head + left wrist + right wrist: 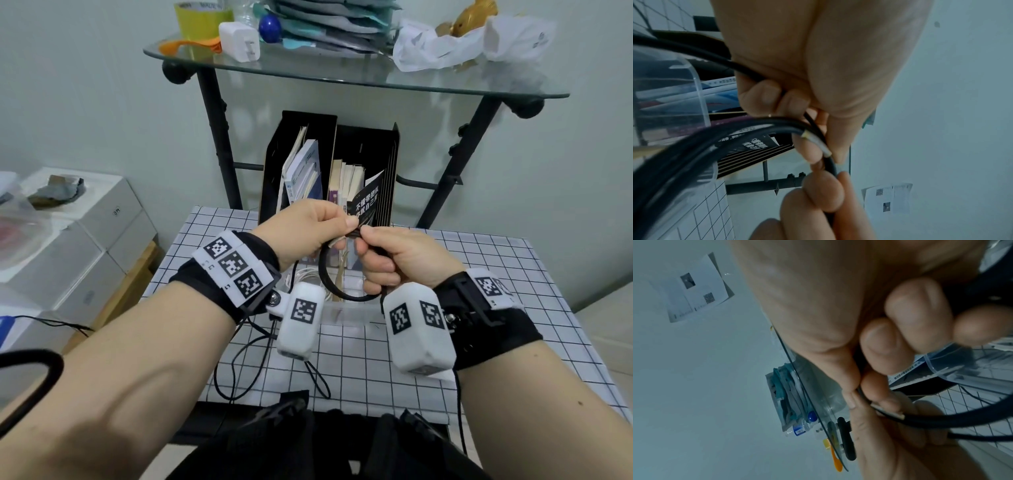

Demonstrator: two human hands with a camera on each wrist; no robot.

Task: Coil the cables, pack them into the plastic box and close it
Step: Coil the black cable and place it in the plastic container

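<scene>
A coiled black cable hangs in the air between both hands above the clear plastic box. My left hand pinches the top of the coil with thumb and fingers. Just to its right, my right hand pinches the same bundle, its lower fingers curled through the loop. In the left wrist view the black cable shows a metal plug end against the fingertips. The right wrist view has the black cable running out from the pinch. A white cable lies inside the box, mostly hidden by my hands.
The box stands on a small table with a white grid cloth. A black file holder with books stands behind it, under a glass shelf on black legs. Thin black cords trail across the cloth. White boxes are stacked to the left.
</scene>
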